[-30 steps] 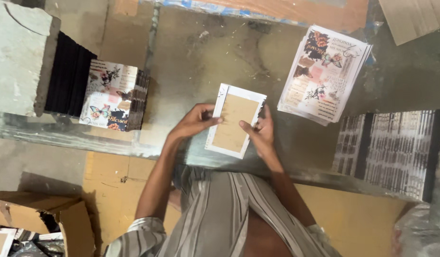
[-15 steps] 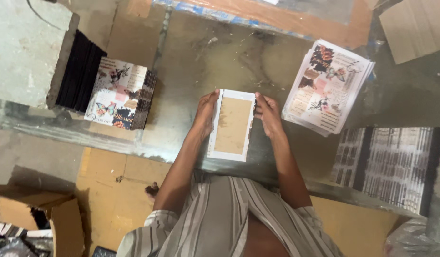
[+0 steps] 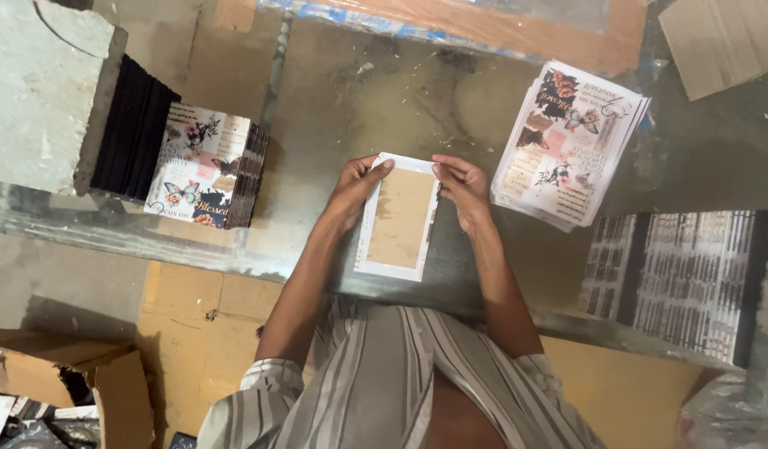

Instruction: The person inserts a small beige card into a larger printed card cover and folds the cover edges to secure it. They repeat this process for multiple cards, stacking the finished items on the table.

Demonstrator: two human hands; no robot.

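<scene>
Both our hands meet at the middle of the frame over a white-bordered card with a brown centre (image 3: 400, 218), which lies flat on the glass table top (image 3: 334, 108): our left hand (image 3: 353, 189) pinches its upper left corner between thumb and fingers, and our right hand (image 3: 463, 188) grips its upper right edge the same way, so each hand is closed on the card. Starting at the far left, a grey stone block (image 3: 39, 91) fills the upper left corner, with a row of black-edged booklets (image 3: 134, 137) leaning beside it and a stack of floral printed covers (image 3: 202, 166) just to their right. Below these, at the lower left, sits an open cardboard box (image 3: 76, 382). Right of our hands, a pile of printed floral sheets (image 3: 571, 141) rests in the upper right, near the card but apart from it. Farther right, a row of black-and-white striped spines (image 3: 687, 278) lines the table edge, and a piece of plain cardboard (image 3: 725, 37) shows in the top right corner.
</scene>
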